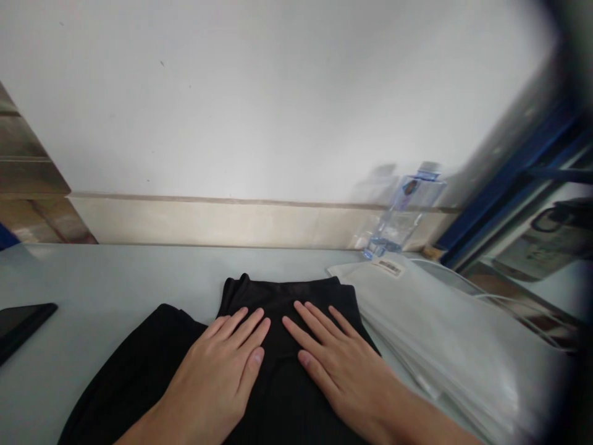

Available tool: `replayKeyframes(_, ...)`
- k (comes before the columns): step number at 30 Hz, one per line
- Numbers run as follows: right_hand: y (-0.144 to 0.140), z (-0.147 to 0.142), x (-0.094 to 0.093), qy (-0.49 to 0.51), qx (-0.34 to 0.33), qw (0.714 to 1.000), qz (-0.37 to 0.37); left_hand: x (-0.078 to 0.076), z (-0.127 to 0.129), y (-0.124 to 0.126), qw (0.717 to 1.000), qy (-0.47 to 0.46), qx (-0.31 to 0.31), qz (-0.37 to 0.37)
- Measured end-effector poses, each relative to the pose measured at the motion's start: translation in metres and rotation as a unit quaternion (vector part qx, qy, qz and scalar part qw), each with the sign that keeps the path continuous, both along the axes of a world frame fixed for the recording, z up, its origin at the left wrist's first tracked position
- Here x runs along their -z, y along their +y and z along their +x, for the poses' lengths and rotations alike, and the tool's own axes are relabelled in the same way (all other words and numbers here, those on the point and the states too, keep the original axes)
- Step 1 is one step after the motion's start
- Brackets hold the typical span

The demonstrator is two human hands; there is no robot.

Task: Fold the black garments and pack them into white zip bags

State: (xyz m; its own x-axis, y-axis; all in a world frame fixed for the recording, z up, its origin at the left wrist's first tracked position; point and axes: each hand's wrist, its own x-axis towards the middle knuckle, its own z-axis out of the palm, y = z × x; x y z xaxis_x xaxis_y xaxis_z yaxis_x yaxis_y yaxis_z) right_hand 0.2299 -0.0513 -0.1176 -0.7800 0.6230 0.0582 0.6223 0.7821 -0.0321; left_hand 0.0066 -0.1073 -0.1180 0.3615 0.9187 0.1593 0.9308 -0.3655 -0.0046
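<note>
A black garment [282, 395] lies spread on the pale table, its upper edge turned toward the wall and its lower part cut off by the frame. Another stretch of black cloth [134, 364] bulges out to the left; whether it is a sleeve or leg I cannot tell. My left hand [222, 364] rests flat on the cloth, fingers extended. Opposite it, my right hand [333, 358] presses palm down with its fingers spread. Neither hand grips anything.
Translucent plastic bags [445, 321], the top one with a barcode label, are stacked at the right. Behind them a clear bottle [403, 210] stands near the wall. A dark flat device [23, 324] lies at the left edge. A blue metal frame [500, 185] rises at the right.
</note>
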Motion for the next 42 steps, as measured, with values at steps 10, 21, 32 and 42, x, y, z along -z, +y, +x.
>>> replayKeyframes(10,0.042,-0.011,-0.004,0.001,0.026,1.0,-0.006,0.0,-0.027,0.04,0.999,-0.016,-0.035,-0.006)
replayKeyframes(21,0.107,-0.032,-0.029,-0.01,-0.006,0.997,-0.082,-0.02,-0.03,0.085,0.999,0.005,0.034,0.039)
replayKeyframes(32,0.014,-0.011,-0.016,0.017,-0.022,0.993,-0.112,-0.006,-0.007,0.015,0.997,-0.001,0.07,-0.01)
replayKeyframes(42,0.007,0.046,-0.023,0.027,-0.06,0.991,-0.118,0.009,-0.098,-0.034,0.997,0.043,0.067,-0.002)
